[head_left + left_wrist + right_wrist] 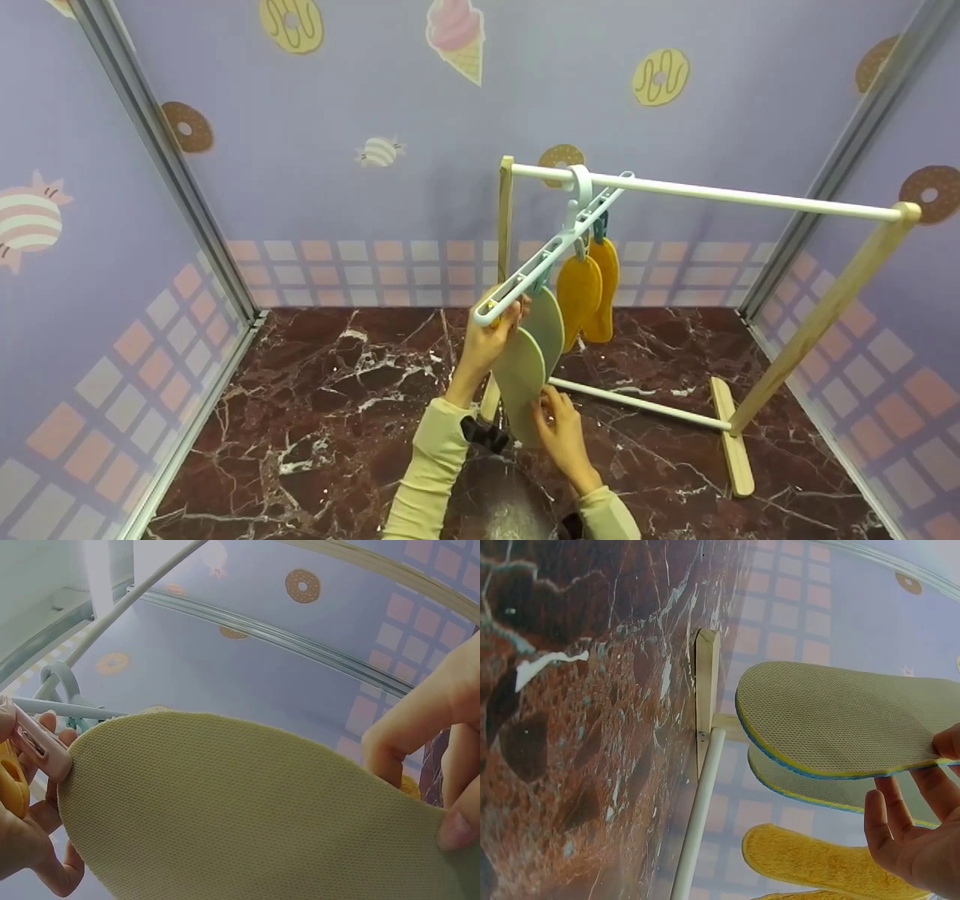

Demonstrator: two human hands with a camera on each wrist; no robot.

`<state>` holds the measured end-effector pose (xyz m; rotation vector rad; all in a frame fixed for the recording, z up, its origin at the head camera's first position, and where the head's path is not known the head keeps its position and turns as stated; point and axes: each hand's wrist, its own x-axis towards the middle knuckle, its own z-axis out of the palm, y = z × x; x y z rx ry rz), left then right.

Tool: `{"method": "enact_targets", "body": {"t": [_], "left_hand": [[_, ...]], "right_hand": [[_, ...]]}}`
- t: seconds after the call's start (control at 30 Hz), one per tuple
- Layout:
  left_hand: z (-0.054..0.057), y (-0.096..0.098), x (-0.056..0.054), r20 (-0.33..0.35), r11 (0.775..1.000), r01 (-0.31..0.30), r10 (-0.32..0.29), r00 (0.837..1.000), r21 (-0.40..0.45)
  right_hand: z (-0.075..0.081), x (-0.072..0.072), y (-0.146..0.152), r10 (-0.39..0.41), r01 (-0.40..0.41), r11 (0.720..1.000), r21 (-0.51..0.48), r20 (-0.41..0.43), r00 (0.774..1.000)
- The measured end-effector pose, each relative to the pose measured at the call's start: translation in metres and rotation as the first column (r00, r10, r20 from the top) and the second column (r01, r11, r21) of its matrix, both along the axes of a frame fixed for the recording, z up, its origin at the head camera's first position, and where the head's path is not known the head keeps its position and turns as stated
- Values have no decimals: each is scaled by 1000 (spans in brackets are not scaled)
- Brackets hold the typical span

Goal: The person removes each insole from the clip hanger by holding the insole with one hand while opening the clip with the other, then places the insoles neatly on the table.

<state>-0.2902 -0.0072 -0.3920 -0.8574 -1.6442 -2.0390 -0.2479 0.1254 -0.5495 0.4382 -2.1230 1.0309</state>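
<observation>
My left hand (pixel 486 337) is at the near end of a pale blue clip hanger (pixel 573 225). In the left wrist view its fingers hold a pink clip (pixel 49 754) at the rounded end of a beige-grey insole (pixel 225 795); a yellow clip (pixel 12 791) sits beside it. Lower down, my right hand (pixel 561 431) pinches the edge of that insole (pixel 517 379), which hangs lengthwise. The right wrist view shows its yellow and blue layered rim. Close behind it a second grey insole (pixel 553 322) hangs from a teal clip.
Two fuzzy orange-yellow insoles (pixel 579 296) hang farther along the hanger. Its hook sits over the white top rail (pixel 720 195) of a wooden-legged rack (pixel 817 322). The rack stands on a dark red marble-patterned surface (pixel 337 427), with patterned walls (pixel 450 195) around it.
</observation>
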Motion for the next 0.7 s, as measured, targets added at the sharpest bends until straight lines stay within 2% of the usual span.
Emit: {"method": "enact_targets", "body": {"t": [0.3,0.7], "left_hand": [[-5,0,-4,-6,1000,0,0,1000,26],[-5,1,-5,-51,1000,-4,6,999,28]], "right_hand": [[-2,1,2,22,-22,1000,-15,2,1000],[-2,3,6,3,-2,1000,-23,39,999]]}}
